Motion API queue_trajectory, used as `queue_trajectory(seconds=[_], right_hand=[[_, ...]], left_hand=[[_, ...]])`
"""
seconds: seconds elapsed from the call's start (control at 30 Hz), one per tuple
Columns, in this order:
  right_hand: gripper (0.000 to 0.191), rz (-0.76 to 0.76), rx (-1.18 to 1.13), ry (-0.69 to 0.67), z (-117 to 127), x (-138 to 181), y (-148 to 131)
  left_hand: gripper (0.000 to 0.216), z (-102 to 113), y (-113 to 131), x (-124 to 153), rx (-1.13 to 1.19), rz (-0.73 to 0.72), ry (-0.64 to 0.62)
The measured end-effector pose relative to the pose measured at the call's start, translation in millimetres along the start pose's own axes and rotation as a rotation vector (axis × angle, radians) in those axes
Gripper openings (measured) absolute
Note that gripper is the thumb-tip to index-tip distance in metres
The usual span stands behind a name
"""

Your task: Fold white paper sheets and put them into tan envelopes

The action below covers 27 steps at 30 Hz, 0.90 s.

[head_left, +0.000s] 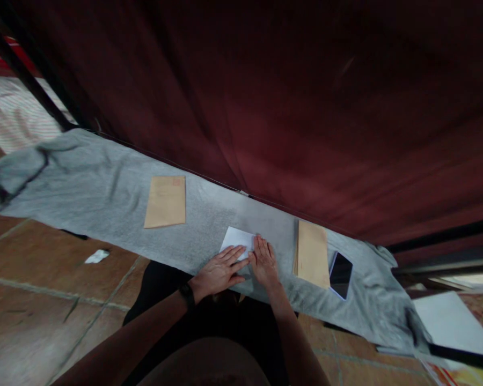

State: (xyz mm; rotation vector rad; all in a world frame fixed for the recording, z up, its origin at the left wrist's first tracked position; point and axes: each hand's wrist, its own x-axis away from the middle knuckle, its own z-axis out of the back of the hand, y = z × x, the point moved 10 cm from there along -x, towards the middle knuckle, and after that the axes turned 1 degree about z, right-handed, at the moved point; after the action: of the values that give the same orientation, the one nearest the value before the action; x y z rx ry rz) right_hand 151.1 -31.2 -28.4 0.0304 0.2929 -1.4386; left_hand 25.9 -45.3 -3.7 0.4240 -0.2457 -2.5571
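A small white sheet of paper (239, 237), apparently folded, lies on the grey cloth (209, 203) in front of me. My left hand (221, 269) rests flat across its lower left part, fingers stretched out; a dark band circles that wrist. At the paper's right edge my right hand (264, 260) lies flat too, its fingers extended and pointing away from me. The two hands nearly touch, and they hide the near part of the paper. A brown envelope (166, 201) lies to the left. More brown envelopes (313, 253), seemingly stacked, lie right of my right hand.
A phone (341, 275) with a dark screen lies beside the right envelopes. Behind the narrow cloth-covered surface hangs a dark red curtain (241, 107). A white scrap (97, 256) is on the tiled floor (32, 305). A white board-like sheet (454, 321) stands at the far right.
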Motion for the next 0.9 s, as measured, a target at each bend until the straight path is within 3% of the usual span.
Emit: queue_trajectory(seconds=[0.5, 0.9], right_hand=[[0.055, -0.096, 0.056, 0.052, 12.4, 19.6, 14.3], [0.054, -0.123, -0.002, 0.109, 20.5, 29.0, 18.9]], left_hand=[[0.074, 3.1, -27.2, 17.8, -0.078, 0.189, 0.198], [0.067, 14.8, -46.1, 32.3, -0.042, 0.365, 0.229]])
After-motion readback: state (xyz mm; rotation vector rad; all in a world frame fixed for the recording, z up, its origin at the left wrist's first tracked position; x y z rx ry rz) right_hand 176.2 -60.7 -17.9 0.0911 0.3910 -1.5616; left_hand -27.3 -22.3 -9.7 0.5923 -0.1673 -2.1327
